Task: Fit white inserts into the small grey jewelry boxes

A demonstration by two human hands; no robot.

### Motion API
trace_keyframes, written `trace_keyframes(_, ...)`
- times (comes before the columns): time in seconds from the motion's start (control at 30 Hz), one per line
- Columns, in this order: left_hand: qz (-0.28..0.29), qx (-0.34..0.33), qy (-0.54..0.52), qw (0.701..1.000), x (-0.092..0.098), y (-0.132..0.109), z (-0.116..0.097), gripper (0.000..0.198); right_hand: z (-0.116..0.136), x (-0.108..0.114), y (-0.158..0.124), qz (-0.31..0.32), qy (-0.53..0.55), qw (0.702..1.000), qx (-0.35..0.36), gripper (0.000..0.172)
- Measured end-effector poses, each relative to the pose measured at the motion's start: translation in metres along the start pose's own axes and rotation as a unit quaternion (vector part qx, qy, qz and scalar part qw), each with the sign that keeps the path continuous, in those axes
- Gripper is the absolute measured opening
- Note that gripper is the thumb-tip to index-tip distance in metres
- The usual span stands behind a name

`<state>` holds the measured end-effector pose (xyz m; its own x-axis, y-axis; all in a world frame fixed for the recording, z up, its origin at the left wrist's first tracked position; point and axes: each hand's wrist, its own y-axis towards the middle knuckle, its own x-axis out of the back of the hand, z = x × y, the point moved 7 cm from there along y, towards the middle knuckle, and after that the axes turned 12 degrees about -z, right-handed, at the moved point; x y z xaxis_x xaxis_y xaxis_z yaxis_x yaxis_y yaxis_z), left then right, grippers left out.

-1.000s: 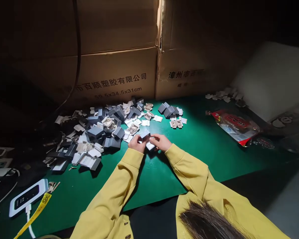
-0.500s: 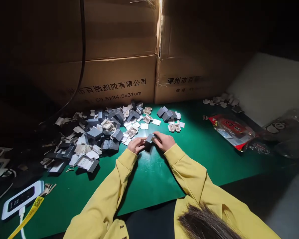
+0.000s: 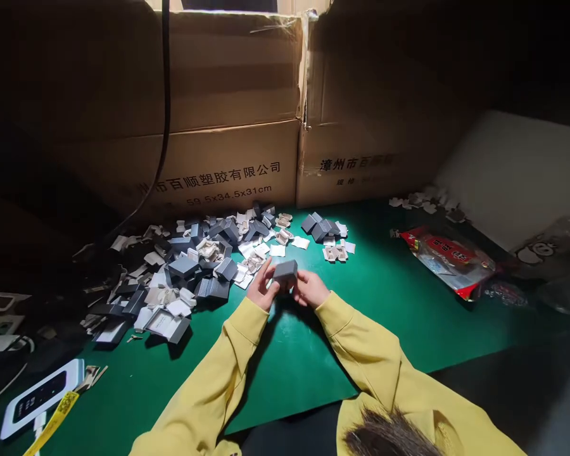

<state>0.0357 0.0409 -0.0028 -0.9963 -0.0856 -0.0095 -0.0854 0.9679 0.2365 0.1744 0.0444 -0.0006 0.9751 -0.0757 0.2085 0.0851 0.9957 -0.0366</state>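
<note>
A small grey box (image 3: 285, 271) is held between both my hands just above the green mat (image 3: 389, 291). My left hand (image 3: 261, 288) grips its left side with the fingers curled round it. My right hand (image 3: 310, 288) holds the right side from below. To the left lies a pile of grey boxes and white and beige inserts (image 3: 190, 266). A smaller group of grey boxes (image 3: 320, 227) sits just beyond my hands, with a few white inserts (image 3: 337, 250) beside it.
Two large cardboard cartons (image 3: 228, 107) stand along the back of the mat. A red and clear plastic packet (image 3: 444, 256) lies at the right. A white device with a cable (image 3: 40, 399) and a yellow tag (image 3: 52, 424) lie at the lower left. A black cable (image 3: 164, 114) hangs down the left carton.
The grey box was being fitted together low on the mat a second ago; now it is closed and lifted a little between both hands. The view has tilted slightly.
</note>
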Motion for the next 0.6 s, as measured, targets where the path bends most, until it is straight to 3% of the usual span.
trace_keyframes(0.03, 0.016, 0.003, -0.022, 1.0, -0.003, -0.002, -0.001, 0.078, -0.006, -0.011, -0.004, 0.067, 0.038, 0.995, -0.062, 0.037)
trace_keyframes(0.1, 0.039, 0.006, -0.032, 0.999, -0.007, -0.006, -0.004, 0.069, -0.012, -0.023, -0.012, 0.123, 0.108, 0.976, -0.143, 0.037)
trace_keyframes(0.23, 0.042, -0.029, -0.002, 0.999, -0.008, -0.008, -0.013, 0.05, -0.016, -0.024, -0.014, 0.092, 0.156, 0.969, -0.166, 0.037)
trace_keyframes(0.43, -0.009, -0.084, 0.052, 0.995, 0.0, -0.003, -0.009, 0.047, -0.02, -0.023, -0.01, 0.028, 0.167, 0.969, -0.18, 0.029)
trace_keyframes(0.6, -0.01, -0.138, 0.096, 0.986, 0.002, -0.002, -0.003, 0.036, -0.022, -0.019, -0.005, -0.026, 0.137, 0.979, -0.147, 0.026)
